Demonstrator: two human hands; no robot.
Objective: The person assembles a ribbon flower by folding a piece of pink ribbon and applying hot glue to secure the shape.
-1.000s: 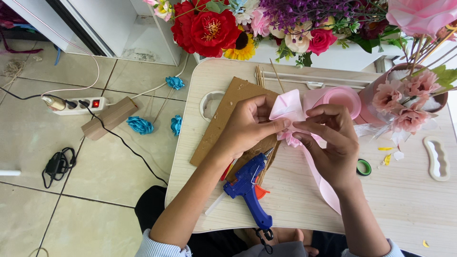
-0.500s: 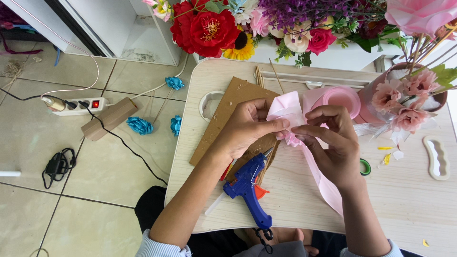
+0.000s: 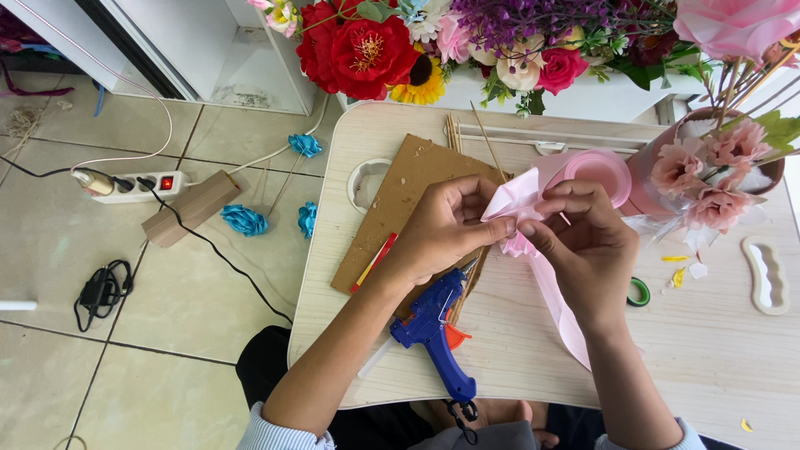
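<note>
My left hand [image 3: 446,227] and my right hand [image 3: 583,246] meet over the small wooden table [image 3: 733,358], both pinching a folded piece of pink ribbon [image 3: 518,200]. A long tail of the ribbon [image 3: 560,312] runs down under my right wrist. The ribbon's roll [image 3: 592,167] lies just behind my right hand. A blue glue gun [image 3: 437,333] rests on the table under my left forearm, its nozzle toward my hands. A brown cardboard sheet [image 3: 400,200] lies beneath my left hand.
Thin wooden sticks [image 3: 483,137] lie at the table's back. A pot of pink paper flowers [image 3: 708,171] stands at right, artificial flowers [image 3: 367,50] behind. A small green ring [image 3: 639,292] lies near my right hand. On the tiled floor: power strip [image 3: 133,185], blue ribbon roses [image 3: 243,221], cables.
My fingers have shifted slightly on the ribbon fold, my left thumb and fingers pressing closer to my right fingertips. Nothing else has moved.
</note>
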